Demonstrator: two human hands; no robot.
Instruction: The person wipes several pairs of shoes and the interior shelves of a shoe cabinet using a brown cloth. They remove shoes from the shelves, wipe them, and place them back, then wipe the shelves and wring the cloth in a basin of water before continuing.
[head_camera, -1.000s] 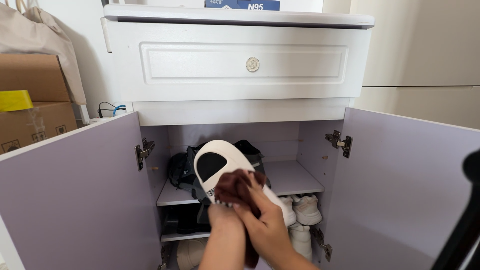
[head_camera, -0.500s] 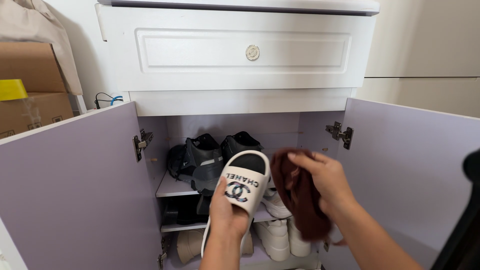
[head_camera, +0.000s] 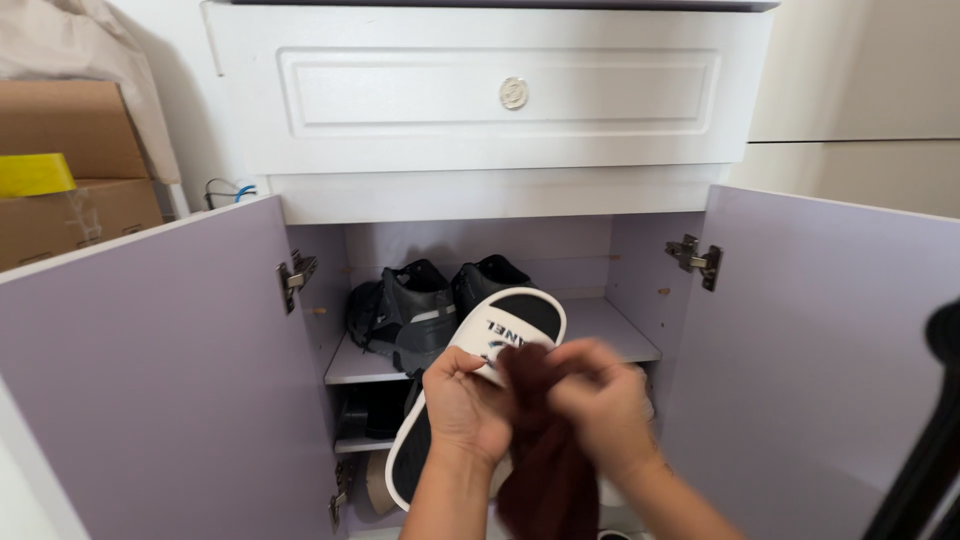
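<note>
— What have you got there?
— My left hand (head_camera: 465, 405) grips a white slide sandal (head_camera: 480, 380); my right hand (head_camera: 600, 405) presses a dark red cloth (head_camera: 545, 450) against it.
— And beyond?
— Black sneakers (head_camera: 420, 310) on the cabinet shelf (head_camera: 610, 335), at eleven o'clock from the sandal.

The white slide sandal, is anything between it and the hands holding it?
Only the dark red cloth: the right hand presses it against the white slide sandal. The left hand grips the sandal directly, with nothing between.
</note>
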